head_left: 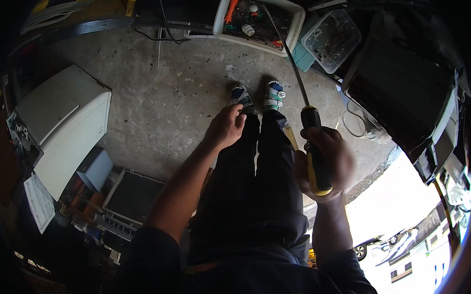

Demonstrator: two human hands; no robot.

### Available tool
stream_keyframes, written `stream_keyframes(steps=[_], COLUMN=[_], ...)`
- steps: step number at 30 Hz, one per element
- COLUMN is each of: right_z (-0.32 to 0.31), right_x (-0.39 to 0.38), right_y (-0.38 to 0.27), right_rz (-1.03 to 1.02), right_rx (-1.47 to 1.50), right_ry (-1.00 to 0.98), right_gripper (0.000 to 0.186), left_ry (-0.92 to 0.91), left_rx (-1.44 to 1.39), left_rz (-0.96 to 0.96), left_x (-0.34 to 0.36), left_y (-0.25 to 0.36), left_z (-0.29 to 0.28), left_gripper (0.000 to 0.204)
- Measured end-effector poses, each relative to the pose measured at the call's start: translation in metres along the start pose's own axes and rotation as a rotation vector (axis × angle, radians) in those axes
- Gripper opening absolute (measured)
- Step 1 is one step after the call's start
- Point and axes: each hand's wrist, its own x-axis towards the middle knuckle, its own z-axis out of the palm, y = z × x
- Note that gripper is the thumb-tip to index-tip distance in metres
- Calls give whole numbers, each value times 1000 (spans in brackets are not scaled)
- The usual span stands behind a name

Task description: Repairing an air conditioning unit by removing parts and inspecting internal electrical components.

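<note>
Evidently, the right hand (337,161) is grasping a long screwdriver (310,117) that is pointing toward the plastic tray (248,45), no driving work yet showing, while the left hand (226,128) is hanging loosely curled, seemingly empty.

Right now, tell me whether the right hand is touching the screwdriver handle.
Touching. The head view shows the right hand wrapped around the black and yellow screwdriver handle, with no gap between them.

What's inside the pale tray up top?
An orange ribbed piece, two white pieces, dark clutter. The screwdriver's shaft hides a strip; anything beneath the clutter is covered.
</note>
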Motion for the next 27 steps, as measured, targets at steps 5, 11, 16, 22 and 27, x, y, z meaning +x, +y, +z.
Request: stream_keyframes(steps=[5,11,16,22,27], right_z=[7,4,5,3,-8], right_x=[0,-13,-17,-22,-43], right_y=[14,10,9,-12,-23], right_rz=[81,43,68,-1,14], right_rx=[58,37,19,34,25], right_ry=[13,45,96,85,5], right_gripper=[45,44,42,39,38], left_ry=[-27,-28,-8,4,35], left_rx=[18,31,52,-244,-628], left_rz=[-9,-2,39,-40,-164], left_x=[0,-3,-3,3,24], left_y=[-5,-10,-12,-9,38], left_z=[8,13,13,0,-38], left_gripper=[34,35,35,34,38])
